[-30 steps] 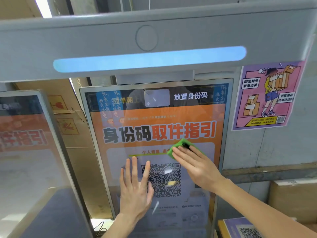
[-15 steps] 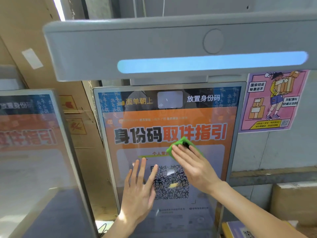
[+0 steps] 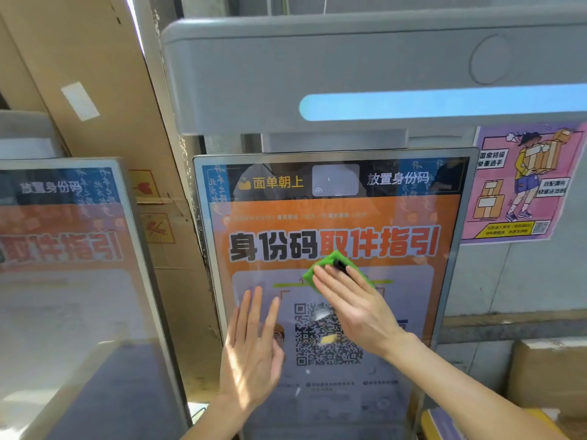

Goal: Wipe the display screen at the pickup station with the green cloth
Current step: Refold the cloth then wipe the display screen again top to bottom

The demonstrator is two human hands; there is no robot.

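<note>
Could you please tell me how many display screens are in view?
2: the display screen in the middle, and a second screen at the left, angled and partly cut off.

Was a parcel pickup point: kiosk display screen [image 3: 333,217] showed a QR pickup guide, cardboard boxes [image 3: 104,90] stacked behind (handling stickers [image 3: 157,228] on them), parcel-carrier poster [image 3: 521,185] alongside.

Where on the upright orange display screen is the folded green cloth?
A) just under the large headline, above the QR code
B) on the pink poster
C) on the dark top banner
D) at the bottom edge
A: the right hand presses the folded green cloth against the upright orange display screen just under the large headline, above the black QR code.
</note>
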